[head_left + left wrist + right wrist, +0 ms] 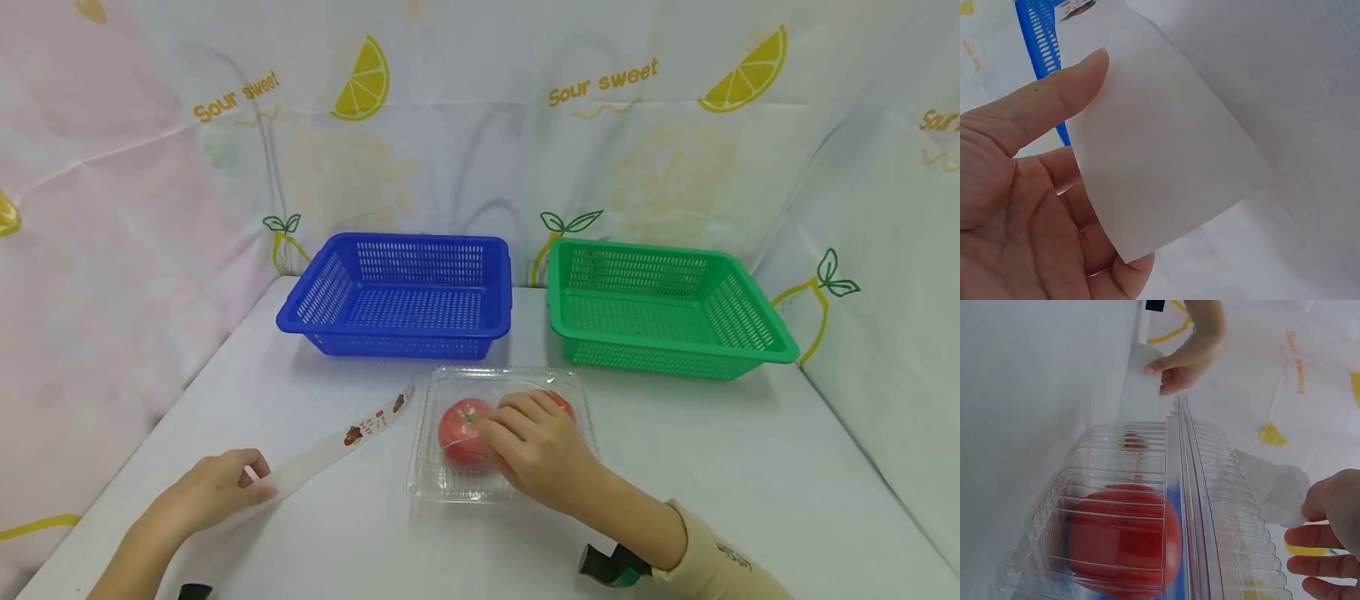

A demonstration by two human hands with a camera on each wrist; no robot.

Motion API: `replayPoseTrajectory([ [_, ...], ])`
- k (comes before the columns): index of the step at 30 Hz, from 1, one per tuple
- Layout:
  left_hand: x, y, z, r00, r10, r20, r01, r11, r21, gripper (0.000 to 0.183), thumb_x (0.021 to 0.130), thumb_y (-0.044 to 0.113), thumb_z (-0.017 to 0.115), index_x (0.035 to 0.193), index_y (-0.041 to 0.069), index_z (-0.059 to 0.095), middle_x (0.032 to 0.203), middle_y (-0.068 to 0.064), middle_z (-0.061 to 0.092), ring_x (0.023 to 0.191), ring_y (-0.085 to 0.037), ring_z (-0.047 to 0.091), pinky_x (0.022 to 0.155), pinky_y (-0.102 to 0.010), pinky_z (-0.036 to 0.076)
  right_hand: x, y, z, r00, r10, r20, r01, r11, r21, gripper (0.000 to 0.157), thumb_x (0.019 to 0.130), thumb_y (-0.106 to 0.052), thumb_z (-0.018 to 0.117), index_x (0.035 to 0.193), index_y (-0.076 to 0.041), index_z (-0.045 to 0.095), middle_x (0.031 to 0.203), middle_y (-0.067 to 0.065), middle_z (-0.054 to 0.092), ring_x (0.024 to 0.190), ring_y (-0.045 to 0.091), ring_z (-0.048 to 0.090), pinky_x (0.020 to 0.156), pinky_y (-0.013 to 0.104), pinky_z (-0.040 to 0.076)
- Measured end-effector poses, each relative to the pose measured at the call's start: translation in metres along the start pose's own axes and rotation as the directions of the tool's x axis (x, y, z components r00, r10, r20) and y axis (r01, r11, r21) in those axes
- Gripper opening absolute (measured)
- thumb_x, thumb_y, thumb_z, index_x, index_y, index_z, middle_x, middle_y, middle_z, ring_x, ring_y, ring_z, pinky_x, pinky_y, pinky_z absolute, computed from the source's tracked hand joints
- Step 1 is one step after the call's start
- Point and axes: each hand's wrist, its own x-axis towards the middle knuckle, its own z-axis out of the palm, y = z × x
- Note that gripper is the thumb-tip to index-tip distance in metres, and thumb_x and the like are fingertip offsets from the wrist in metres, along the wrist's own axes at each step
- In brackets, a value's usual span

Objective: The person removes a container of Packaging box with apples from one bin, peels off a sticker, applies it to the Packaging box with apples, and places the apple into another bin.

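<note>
My left hand (210, 493) pinches the near end of a long white paper strip (318, 458) between thumb and fingers. Small red-brown pictures are printed towards the strip's far end. In the left wrist view the blank white end of the strip (1147, 144) spreads out from under the thumb. A clear plastic clamshell box (427, 486) lies closed, with a red tomato (459, 429) and another tomato (562, 404) inside. Above its lid my right hand (536, 446) has curled fingers. Thumb and fingertips pinch the edge of a translucent film piece (1275, 487) over the lid.
Behind the box stand a blue plastic basket (405, 342) on the left and a green plastic basket (667, 354) on the right. A white cloth backdrop (480, 67) with lemon prints rises at the table's rear and sides.
</note>
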Motion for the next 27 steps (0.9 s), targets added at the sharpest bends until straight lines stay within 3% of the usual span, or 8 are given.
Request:
replayPoseTrajectory([
  [12, 0.001, 0.008, -0.007, 1.0, -0.009, 0.012, 0.009, 0.999, 0.041, 0.032, 0.079, 0.032, 0.069, 0.095, 0.006, 0.058, 0.075, 0.001, 0.058, 0.068, -0.016, 0.052, 0.056, -0.033, 0.041, -0.002, 0.002, -0.001, 1.0, 0.009, 0.017, -0.009, 1.0, 0.006, 0.022, 0.091, -0.011, 0.043, 0.082, -0.007, 0.063, 0.075, 0.003, 0.063, 0.075, 0.021, 0.058, 0.071, 0.031, 0.048],
  [27, 0.002, 0.043, -0.012, 1.0, -0.014, 0.005, 0.013, 0.996, 0.088, 0.036, 0.081, 0.036, 0.067, 0.098, 0.005, 0.059, 0.075, 0.001, 0.058, 0.068, -0.015, 0.052, 0.057, -0.034, 0.044, -0.002, 0.003, -0.002, 1.0, 0.015, -0.01, -0.015, 1.0, 0.002, 0.022, 0.09, -0.01, 0.043, 0.081, -0.008, 0.063, 0.074, 0.002, 0.062, 0.074, 0.021, 0.058, 0.067, 0.031, 0.047],
])
